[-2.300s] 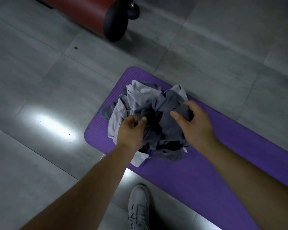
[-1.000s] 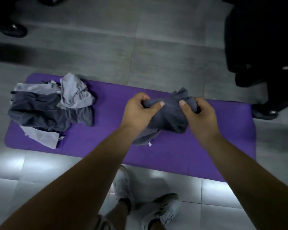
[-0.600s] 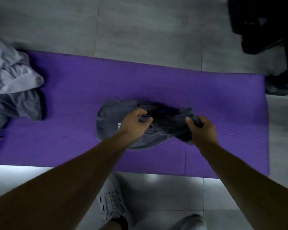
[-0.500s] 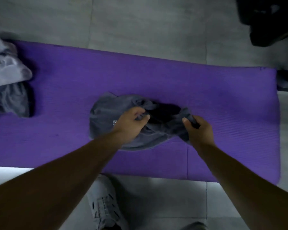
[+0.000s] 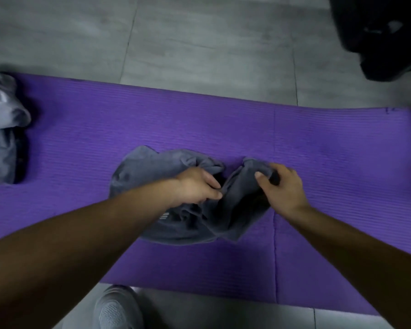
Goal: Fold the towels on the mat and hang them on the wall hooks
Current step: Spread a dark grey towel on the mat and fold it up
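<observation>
While both the left hand [image 5: 195, 186] and right hand [image 5: 282, 186] are pinching the crumpled towel [image 5: 147, 172] on the mat [image 5: 318, 143], they should be pulling its edges flat.

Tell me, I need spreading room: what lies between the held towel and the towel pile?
Only bare purple mat separates the dark towel from the pile, per the head view.
</observation>
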